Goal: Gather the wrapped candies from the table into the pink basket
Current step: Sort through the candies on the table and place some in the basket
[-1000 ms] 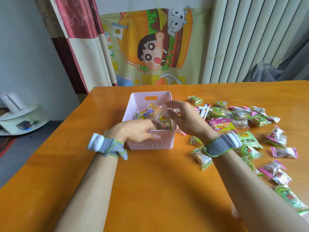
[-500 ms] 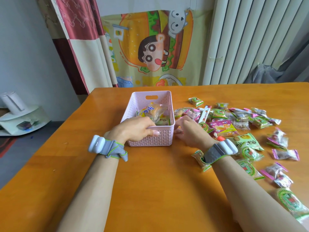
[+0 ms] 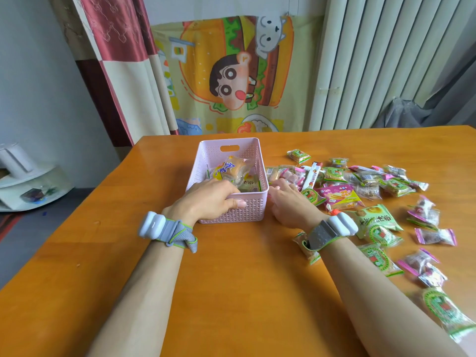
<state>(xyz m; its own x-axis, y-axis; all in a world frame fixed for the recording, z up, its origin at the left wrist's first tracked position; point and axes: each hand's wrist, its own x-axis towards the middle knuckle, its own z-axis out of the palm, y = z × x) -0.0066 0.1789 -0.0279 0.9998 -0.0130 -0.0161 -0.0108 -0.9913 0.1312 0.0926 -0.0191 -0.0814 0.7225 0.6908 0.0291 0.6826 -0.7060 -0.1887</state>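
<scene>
At the left, the risk lies with the pink basket (image 3: 253, 210). It looks light and sits on a glossy desk (image 3: 231, 292). If the left grip (image 3: 210, 199) lets go or leans on the near rim, the basket may slide or tip toward us and spill the wrapped candies (image 3: 231, 170) already inside.

The right grip (image 3: 291, 206) works just beside the basket's right wall. A hasty lift may knock that wall, or catch a wrapper on the rim and drop it back on the desk.

Further right, the loose candies (image 3: 334, 176) lie crowded and overlapping. Their slick wrappers may slip from the fingers, or one pull may drag a neighbour along and scatter it. One candy (image 3: 307, 249) lies partly under the right wrist, and we judge that a sweep of the forearm could shove it aside unnoticed.

As for pose, the left forearm reaches straight ahead. The left grip curls over the basket's near rim, fingers inside and thumb against the front wall, so it holds the basket.

The right forearm comes in at a slant from the lower right. The right grip is palm down, its fingers bent into the nearest candies. Its back hides the fingertips, so we cannot tell whether it has pinched anything.

Most candies lie on the desk to the right, and a few are in the basket.
</scene>
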